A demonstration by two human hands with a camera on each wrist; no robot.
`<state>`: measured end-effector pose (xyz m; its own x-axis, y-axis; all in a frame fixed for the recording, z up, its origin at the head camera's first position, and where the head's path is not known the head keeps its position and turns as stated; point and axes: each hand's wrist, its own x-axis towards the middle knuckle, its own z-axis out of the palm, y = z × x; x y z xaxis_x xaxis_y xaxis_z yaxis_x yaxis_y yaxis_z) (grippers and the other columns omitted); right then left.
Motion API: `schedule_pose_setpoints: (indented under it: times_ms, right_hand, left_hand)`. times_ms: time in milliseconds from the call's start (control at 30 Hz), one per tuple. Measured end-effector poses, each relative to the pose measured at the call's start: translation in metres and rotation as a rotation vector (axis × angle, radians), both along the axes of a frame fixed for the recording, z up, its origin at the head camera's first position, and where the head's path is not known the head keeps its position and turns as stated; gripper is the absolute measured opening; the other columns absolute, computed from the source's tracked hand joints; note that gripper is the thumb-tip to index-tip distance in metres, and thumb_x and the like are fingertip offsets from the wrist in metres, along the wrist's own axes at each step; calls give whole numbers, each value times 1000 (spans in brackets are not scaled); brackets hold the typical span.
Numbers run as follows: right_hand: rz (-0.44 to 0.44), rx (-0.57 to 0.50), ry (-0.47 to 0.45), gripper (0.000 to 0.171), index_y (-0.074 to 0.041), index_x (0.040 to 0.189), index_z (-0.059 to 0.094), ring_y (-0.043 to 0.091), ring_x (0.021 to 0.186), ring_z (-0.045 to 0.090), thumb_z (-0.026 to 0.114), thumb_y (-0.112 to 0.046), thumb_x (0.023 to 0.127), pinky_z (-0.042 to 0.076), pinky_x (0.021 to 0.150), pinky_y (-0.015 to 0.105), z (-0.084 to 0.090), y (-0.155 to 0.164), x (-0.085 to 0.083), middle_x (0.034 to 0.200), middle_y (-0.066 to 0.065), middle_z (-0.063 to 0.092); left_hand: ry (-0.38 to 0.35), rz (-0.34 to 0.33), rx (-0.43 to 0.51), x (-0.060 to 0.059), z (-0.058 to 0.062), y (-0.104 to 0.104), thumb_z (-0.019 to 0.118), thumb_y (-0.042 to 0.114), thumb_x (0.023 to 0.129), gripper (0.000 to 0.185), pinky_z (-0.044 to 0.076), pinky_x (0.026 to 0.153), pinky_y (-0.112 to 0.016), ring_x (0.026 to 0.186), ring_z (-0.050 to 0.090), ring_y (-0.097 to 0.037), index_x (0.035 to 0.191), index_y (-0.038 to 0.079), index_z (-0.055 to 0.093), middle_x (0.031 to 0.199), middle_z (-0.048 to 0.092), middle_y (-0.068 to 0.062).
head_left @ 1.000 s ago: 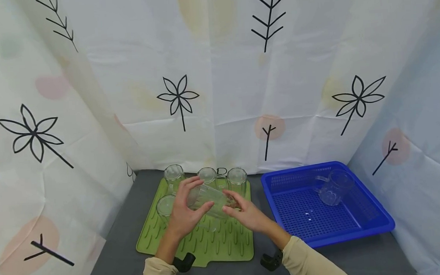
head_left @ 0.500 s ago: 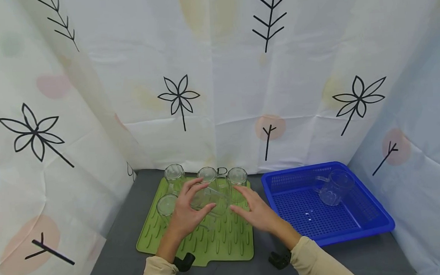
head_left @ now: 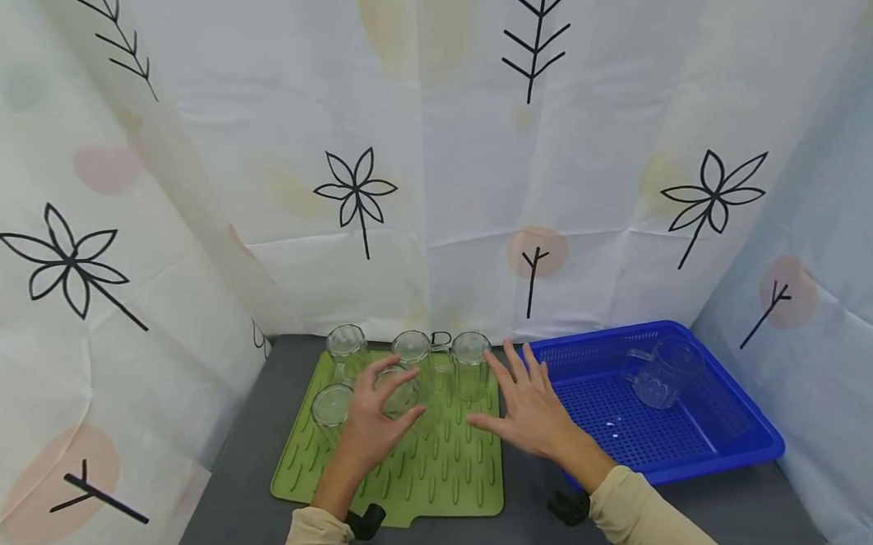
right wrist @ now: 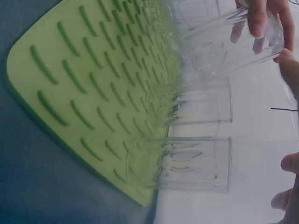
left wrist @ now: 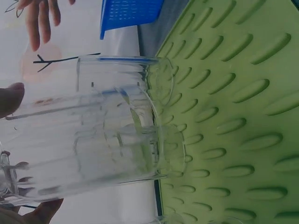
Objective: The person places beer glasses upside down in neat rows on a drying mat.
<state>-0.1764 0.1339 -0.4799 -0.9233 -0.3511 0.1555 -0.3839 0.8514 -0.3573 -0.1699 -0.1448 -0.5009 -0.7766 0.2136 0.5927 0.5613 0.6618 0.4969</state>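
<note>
**Left hand on the upturned glass, right hand clear of it**

The left hand (head_left: 366, 420) grips a clear glass (head_left: 401, 392) mouth-down, axis upright, on the green mat (head_left: 447, 478); the right hand (head_left: 532, 403), fingers spread and holding nothing, hovers to its right, farther off

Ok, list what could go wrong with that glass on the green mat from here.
1. Only the left hand grips the glass; the right hand is off it, fingers spread, so clear glass could slip from a one-handed hold.
2. Four other glasses stand crowded around it, so it may knock one.
3. The ribbed green mat is uneven, so a glass resting partly on a rib might rock or tip.
</note>
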Motion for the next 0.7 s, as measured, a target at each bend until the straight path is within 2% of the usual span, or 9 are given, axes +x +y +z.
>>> schedule_pose_setpoints:
  times_ms: [133, 333, 700]
  right_hand:
    - [-22, 53, 34, 111, -27, 166, 15, 50, 158, 0, 63, -80, 81, 16, 119, 77, 0, 4, 0, 174, 15, 0]
    - [-35, 69, 31, 111, -27, 166, 15, 49, 158, -2, 63, -80, 81, 13, 120, 77, 1, 10, 1, 174, 14, -2]
    - [-51, 75, 17, 110, -29, 166, 13, 47, 159, -2, 62, -80, 82, 12, 121, 75, 5, 23, -1, 174, 13, -2]
  left_hand:
    - [37, 24, -88, -1, -6, 3, 92, 22, 76, 59, 51, 100, -61, 133, 50, -41, 130, 20, 70, 145, 55, -18]
    - [7, 61, -164, 1, -12, 8, 93, 24, 74, 61, 54, 97, -58, 131, 52, -40, 130, 22, 70, 144, 56, -16]
    - [-76, 79, -190, -3, -28, 7, 92, 26, 74, 61, 52, 101, -60, 135, 49, -43, 131, 25, 70, 145, 55, -14]
